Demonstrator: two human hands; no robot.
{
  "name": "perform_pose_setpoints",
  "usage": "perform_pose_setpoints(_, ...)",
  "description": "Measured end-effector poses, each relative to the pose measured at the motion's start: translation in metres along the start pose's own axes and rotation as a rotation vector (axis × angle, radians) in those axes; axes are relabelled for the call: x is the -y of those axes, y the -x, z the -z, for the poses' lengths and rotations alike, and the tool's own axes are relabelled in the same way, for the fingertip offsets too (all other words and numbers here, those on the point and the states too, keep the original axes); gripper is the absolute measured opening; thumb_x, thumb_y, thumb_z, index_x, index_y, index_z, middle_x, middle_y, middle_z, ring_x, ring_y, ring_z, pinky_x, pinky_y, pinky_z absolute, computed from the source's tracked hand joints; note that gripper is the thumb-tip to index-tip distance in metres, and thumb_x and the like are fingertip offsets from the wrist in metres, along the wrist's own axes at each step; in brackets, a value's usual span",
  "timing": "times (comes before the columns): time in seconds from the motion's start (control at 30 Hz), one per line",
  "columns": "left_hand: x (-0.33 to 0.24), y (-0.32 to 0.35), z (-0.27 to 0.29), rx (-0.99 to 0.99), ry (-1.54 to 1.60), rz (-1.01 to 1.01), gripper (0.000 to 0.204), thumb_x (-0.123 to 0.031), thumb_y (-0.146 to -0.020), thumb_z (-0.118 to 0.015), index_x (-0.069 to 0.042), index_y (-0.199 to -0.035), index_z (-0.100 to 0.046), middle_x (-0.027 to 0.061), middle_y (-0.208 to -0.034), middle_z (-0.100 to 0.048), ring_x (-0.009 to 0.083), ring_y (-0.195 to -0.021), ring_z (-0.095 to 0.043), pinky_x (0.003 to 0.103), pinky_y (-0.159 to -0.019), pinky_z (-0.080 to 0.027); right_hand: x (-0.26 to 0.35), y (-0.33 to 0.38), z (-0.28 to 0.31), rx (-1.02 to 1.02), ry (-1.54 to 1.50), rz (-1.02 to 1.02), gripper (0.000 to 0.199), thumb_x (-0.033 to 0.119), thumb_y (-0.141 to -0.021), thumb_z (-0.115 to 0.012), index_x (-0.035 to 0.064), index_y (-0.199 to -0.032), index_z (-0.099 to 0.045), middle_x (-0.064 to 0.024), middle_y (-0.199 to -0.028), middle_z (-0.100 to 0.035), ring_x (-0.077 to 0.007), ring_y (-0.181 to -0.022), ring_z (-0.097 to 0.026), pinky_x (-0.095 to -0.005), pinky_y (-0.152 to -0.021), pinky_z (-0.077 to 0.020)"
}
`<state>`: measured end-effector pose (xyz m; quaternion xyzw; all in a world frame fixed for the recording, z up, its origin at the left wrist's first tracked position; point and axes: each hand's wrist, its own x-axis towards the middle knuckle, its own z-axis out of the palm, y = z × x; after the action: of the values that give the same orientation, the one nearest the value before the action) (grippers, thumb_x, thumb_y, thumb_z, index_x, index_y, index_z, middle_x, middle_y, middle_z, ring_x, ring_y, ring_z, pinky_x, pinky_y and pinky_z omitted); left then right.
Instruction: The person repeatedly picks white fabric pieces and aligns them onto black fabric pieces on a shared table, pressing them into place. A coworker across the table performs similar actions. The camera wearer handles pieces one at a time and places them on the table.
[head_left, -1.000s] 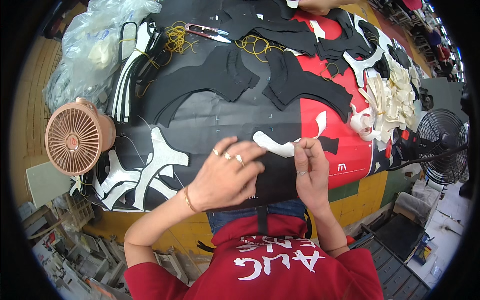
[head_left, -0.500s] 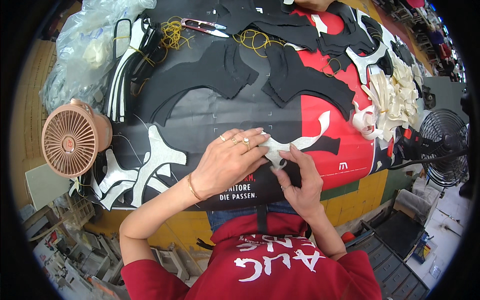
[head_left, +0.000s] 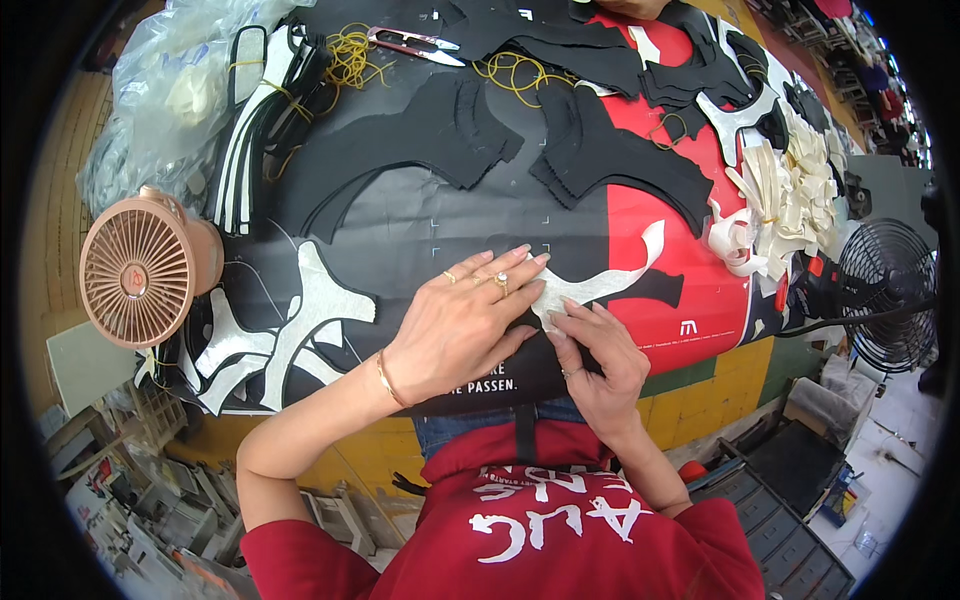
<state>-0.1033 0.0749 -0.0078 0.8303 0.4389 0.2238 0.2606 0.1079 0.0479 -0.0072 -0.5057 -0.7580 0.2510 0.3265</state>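
Close in, the right hand is resting half-curled at the near edge of the white piece, grip unclear; the left hand, flat and open, is covering its left end. Beyond both, its long arm is curving rightward and away.

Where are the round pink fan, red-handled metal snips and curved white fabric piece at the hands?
Round pink fan (head_left: 135, 278), head view: grille hub.
Red-handled metal snips (head_left: 441, 57), head view: lower blade.
Curved white fabric piece (head_left: 604, 287), head view: right branch.
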Motion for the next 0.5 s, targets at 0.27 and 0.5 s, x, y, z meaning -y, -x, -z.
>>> perform_pose_setpoints(0.27, -0.001, 0.001, 0.002, 0.021, 0.032, 0.009, 0.047, -0.020, -0.081, -0.075, -0.003, -0.123, -0.066, 0.0119, -0.144, -0.056, 0.0270, -0.137, -0.050, 0.043, -0.113, -0.041, 0.005, 0.011, -0.009, -0.095, -0.147, -0.190, 0.014, 0.004, -0.082, -0.078, 0.0056, -0.094, -0.071, -0.0084, -0.101, -0.077, -0.0272, -0.109, -0.071, -0.0443, -0.103, -0.0462)
perform_pose_setpoints(0.5, 0.000, 0.001, 0.003, 0.035, 0.035, 0.008, 0.050, -0.016, -0.077, -0.074, -0.003, -0.125, -0.065, 0.0120, -0.144, -0.056, 0.0270, -0.138, -0.049, 0.043, -0.114, -0.040, 0.001, 0.016, -0.011, -0.024, 0.137, 0.061, 0.014, 0.007, -0.081, -0.079, 0.0100, -0.093, -0.073, -0.0054, -0.107, -0.076, -0.0240, -0.114, -0.069, -0.0458, -0.107, -0.0422)
